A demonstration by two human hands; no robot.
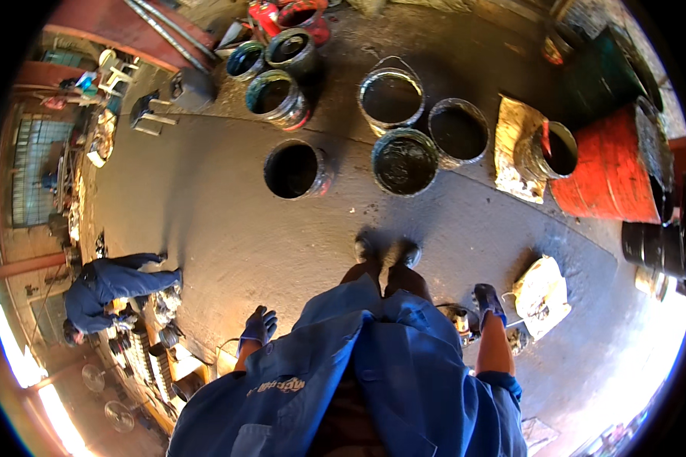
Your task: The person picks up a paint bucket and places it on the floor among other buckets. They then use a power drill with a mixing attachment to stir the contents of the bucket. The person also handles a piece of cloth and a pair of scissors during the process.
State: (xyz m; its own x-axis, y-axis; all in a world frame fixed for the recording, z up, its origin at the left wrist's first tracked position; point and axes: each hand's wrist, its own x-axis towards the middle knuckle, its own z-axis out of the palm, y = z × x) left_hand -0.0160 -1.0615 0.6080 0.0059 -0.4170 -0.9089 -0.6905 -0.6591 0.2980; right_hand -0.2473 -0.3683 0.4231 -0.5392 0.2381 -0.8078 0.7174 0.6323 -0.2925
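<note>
Standing on the dark concrete floor (206, 221), the person in a blue work coat is being seen from above, and nothing is being carried in either gloved hand. The left hand (258, 326) is being held loosely at the side, fingers slightly spread, closed on nothing. The right hand (488, 302) is being hung beside the hip, just above a small metal part (459, 318) on the floor; whether that part is being touched cannot be told. The open paint buckets (404, 160) are being left well ahead of the feet, unreached, so handling appears not yet begun. A co-worker in blue (107, 289) is being seen bending over parts at the left.
</note>
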